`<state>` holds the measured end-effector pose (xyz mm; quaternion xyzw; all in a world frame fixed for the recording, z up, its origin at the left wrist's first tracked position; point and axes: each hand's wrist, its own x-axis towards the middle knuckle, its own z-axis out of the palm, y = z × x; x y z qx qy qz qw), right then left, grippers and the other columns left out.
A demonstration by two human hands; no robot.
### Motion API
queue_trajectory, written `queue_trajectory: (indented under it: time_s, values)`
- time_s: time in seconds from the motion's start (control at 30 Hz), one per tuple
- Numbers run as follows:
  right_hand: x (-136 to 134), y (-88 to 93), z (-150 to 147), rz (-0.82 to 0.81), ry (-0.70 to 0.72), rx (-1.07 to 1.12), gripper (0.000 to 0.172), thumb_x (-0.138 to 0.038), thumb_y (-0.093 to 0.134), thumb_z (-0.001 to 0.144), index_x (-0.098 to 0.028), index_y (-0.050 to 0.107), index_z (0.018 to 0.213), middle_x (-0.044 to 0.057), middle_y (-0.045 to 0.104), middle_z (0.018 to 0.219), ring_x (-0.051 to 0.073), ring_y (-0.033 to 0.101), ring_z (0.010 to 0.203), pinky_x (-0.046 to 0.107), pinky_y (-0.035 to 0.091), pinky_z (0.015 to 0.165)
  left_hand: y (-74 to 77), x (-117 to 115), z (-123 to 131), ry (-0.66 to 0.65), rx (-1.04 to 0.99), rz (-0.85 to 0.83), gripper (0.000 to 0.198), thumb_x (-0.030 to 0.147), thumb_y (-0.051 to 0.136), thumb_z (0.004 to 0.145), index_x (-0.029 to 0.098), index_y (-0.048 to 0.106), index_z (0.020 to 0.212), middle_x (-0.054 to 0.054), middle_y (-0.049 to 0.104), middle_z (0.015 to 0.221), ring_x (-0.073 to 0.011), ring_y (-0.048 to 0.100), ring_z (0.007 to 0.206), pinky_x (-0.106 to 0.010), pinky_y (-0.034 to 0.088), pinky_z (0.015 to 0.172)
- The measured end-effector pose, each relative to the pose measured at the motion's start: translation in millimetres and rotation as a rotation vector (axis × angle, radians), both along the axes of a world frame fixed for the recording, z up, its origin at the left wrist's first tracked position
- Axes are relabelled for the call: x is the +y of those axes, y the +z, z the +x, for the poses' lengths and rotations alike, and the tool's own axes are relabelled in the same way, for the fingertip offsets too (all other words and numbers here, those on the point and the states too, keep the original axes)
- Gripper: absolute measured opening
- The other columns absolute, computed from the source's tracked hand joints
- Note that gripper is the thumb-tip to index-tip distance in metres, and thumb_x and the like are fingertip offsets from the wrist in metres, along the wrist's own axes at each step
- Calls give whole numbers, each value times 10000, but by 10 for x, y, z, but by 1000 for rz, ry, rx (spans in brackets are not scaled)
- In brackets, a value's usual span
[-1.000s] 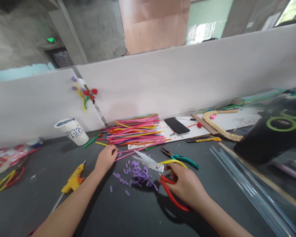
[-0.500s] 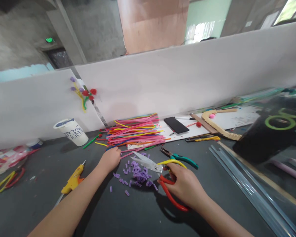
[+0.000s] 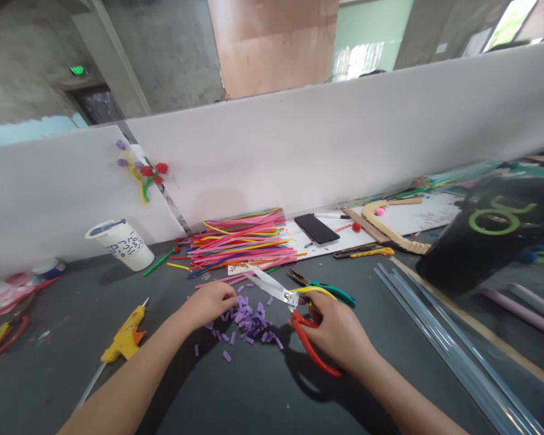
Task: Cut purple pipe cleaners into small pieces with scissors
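A room with bare grey concrete walls, a brown panel and a green lit sign (image 3: pixel 78 70) lies behind a long white partition (image 3: pixel 272 151), which stands along the far edge of a dark table (image 3: pixel 199 399). In the head view, the right hand (image 3: pixel 335 329) is wrapped around the scissors (image 3: pixel 272 289), with fingers about the yellow and red handles. The blades stand parted, and point away and to the left, above the table. The left hand (image 3: pixel 215 302) is low at the left edge of a loose pile of short purple pieces (image 3: pixel 251 320), fingers curled inward; whether it pinches one of them cannot be told. The pile lies on the table between the two hands, with several pieces scattered around it.

Beyond the hands lies a bundle of long coloured stems (image 3: pixel 240 241), mostly pink. Pliers (image 3: pixel 335 292) with teal handles lie just beyond the right hand, and a black phone (image 3: pixel 317 228) is farther back. To the left are a yellow glue gun (image 3: pixel 124 337) and a white cup (image 3: pixel 131 249) with dark lettering. Clear rods (image 3: pixel 435 332) lie to the right, near a black container (image 3: pixel 462 254).
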<state>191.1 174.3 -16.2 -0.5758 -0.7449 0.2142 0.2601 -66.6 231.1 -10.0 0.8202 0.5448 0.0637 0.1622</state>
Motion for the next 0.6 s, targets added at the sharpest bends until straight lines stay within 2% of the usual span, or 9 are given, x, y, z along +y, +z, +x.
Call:
queue_trajectory:
  time_s: [0.13, 0.23, 0.3, 0.4, 0.47, 0.53, 0.6]
  values:
    - [33, 3, 37, -43, -59, 78, 284, -449, 552, 685, -190, 531, 799, -40, 481, 566, 123, 420, 505, 227, 276, 470, -154, 123, 294, -12, -110, 105, 217, 167, 427, 764, 183, 635, 825, -68, 617, 874, -190, 538, 853, -292, 397, 779]
    - [52, -15, 57, -48, -83, 112, 287, -449, 564, 677, -188, 529, 793, -51, 466, 549, 114, 411, 492, 219, 277, 464, -250, 183, 483, -39, -176, 142, 243, 98, 429, 748, 171, 621, 879, -96, 583, 967, -208, 492, 955, -341, 364, 858]
    - [60, -33, 68, -42, -93, 113, 290, -455, 575, 668, -189, 529, 776, -54, 458, 542, 111, 408, 488, 217, 269, 458, -280, 154, 554, -77, -204, 121, 231, 71, 456, 719, 170, 631, 833, -82, 590, 921, -199, 513, 914, -327, 389, 828]
    - [70, -56, 85, -40, -108, 118, 306, -483, 576, 663, -193, 525, 749, -57, 448, 536, 110, 407, 488, 216, 259, 455, -274, 53, 574, -142, -233, 41, 200, 77, 482, 696, 186, 641, 749, -20, 606, 757, -146, 566, 722, -248, 444, 686]
    - [75, -62, 94, -41, -110, 139, 323, -504, 567, 665, -195, 521, 744, -56, 447, 539, 110, 406, 491, 216, 261, 459, -255, 2, 567, -149, -248, 19, 206, 102, 469, 712, 187, 639, 790, -16, 616, 762, -141, 576, 703, -245, 453, 667]
    - [76, -62, 98, -48, -112, 164, 334, -513, 560, 667, -194, 524, 759, -53, 451, 546, 108, 405, 490, 216, 265, 462, -238, -19, 581, -134, -261, 35, 273, 108, 441, 729, 172, 614, 931, -61, 616, 944, -174, 560, 881, -292, 431, 787]
    - [74, -59, 96, -52, -115, 178, 335, -507, 561, 667, -192, 530, 777, -52, 456, 551, 107, 405, 489, 217, 266, 463, -221, -29, 623, -135, -269, 38, 358, 77, 418, 722, 158, 576, 1033, -94, 556, 1132, -191, 475, 1065, -324, 353, 913]
